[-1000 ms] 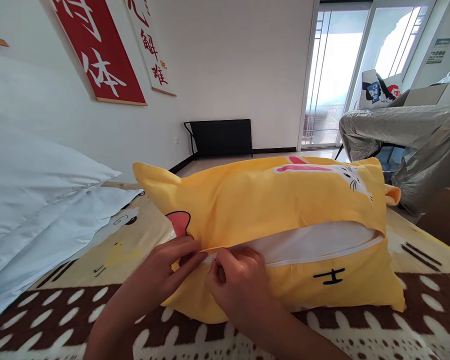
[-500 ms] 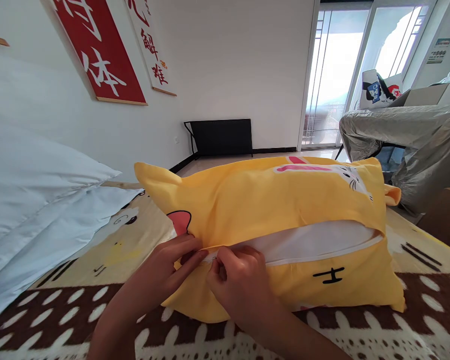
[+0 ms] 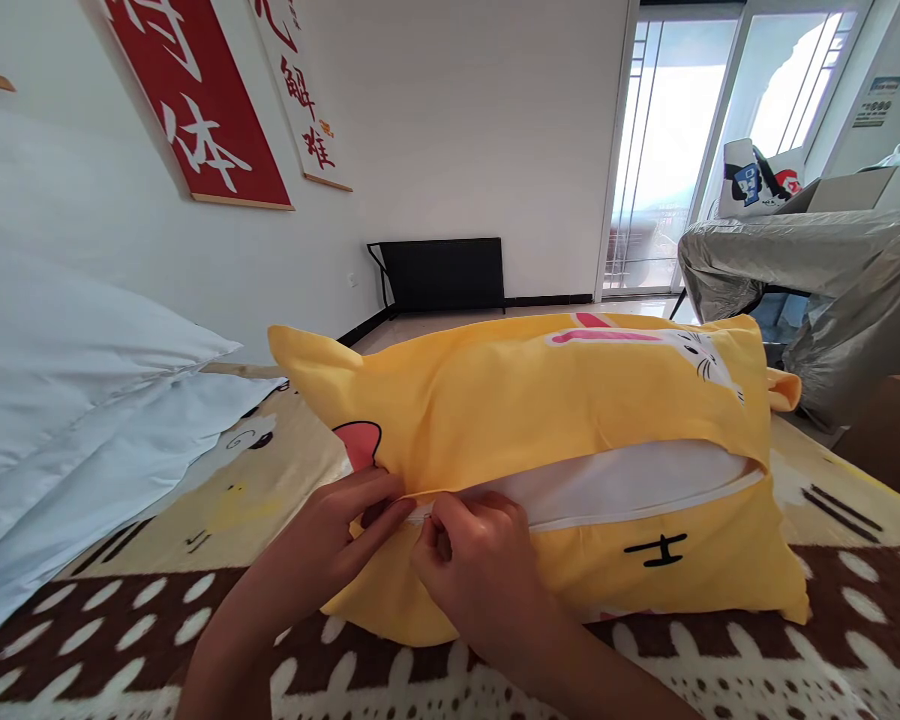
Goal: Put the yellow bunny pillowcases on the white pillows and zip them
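A yellow pillowcase [image 3: 495, 400] with a printed rabbit lies on its side before me. Its long side gapes, showing a white pillow [image 3: 630, 480] within, and a thin white zipper [image 3: 607, 520] runs along the lower edge of the gap. My left hand [image 3: 352, 525] pinches the cloth at the left end of this opening. Close beside it, my right hand [image 3: 480, 560] is closed, thumb and forefinger pressed together at the zipper line. The zipper's pull is too small or too covered to make out.
White pillows [image 3: 82, 400] are at the left. A patterned blanket [image 3: 135, 620] spreads under everything. Behind stand a black panel [image 3: 442, 275] by the wall and, at right, a silver-covered table [image 3: 810, 240] carrying boxes. A cardboard box [image 3: 885, 430] sits at the right edge.
Almost nothing differs. My right hand has shifted very slightly to the left at the opening; my left hand keeps its place.
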The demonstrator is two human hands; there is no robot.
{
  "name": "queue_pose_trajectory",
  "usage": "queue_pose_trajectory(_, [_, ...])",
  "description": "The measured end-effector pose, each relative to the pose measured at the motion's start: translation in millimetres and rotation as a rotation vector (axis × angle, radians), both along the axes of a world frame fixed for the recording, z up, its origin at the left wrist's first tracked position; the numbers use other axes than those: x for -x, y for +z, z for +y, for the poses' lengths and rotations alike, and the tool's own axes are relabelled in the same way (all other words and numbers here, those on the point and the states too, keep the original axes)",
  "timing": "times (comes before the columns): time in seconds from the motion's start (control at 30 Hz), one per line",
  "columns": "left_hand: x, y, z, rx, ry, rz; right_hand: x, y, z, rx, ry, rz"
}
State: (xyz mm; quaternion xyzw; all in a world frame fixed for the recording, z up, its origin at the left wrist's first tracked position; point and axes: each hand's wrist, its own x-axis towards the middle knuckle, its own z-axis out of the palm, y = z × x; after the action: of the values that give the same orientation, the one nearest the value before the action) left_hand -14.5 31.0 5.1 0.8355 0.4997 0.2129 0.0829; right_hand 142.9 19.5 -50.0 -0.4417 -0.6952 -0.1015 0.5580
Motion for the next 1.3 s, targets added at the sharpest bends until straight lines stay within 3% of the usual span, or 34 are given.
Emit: queue_pose_trajectory(1.3, [-4.2,-3.4,5.0,-0.009,0.012,-0.008,-1.2,-2.2,0.3,0.045,0.008,-0.065])
